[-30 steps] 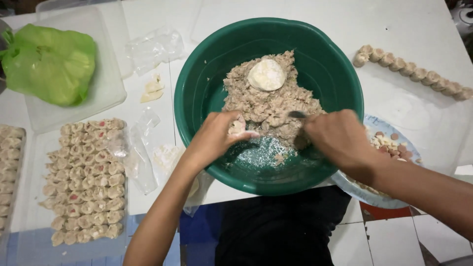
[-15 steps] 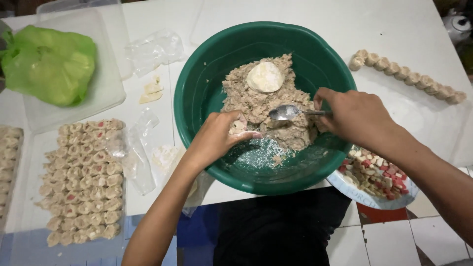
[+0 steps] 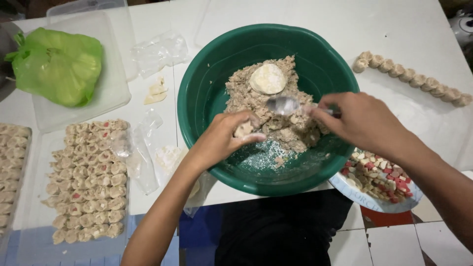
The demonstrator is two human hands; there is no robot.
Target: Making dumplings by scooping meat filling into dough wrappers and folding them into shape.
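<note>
Left hand [image 3: 224, 140] is curled palm-down inside the green basin [image 3: 207, 88], fingers cupped round a small wrapper with filling [image 3: 244, 129], forearm running in from the tabletop's near edge. Right hand [image 3: 362, 123] comes across from the right, knuckles up, fingers pinched on the handle of a metal spoon [image 3: 286, 105] whose bowl hovers over the heap of minced filling [image 3: 281, 113], blurred. A round pale wrapper [image 3: 267, 79] lies on top of that heap, and loose flour dusts the basin's floor near the left hand. The basin sits at the near edge of the white tabletop [image 3: 419, 29]. Just right of it, half under the right wrist, a plate of diced red and white bits [image 3: 382, 175]. Towards the far right, a row of shaped dumplings [image 3: 411, 76]. Along the left edge, a tray of finished dumplings [image 3: 86, 180], and behind it a green bag [image 3: 56, 64] in a clear container.
</note>
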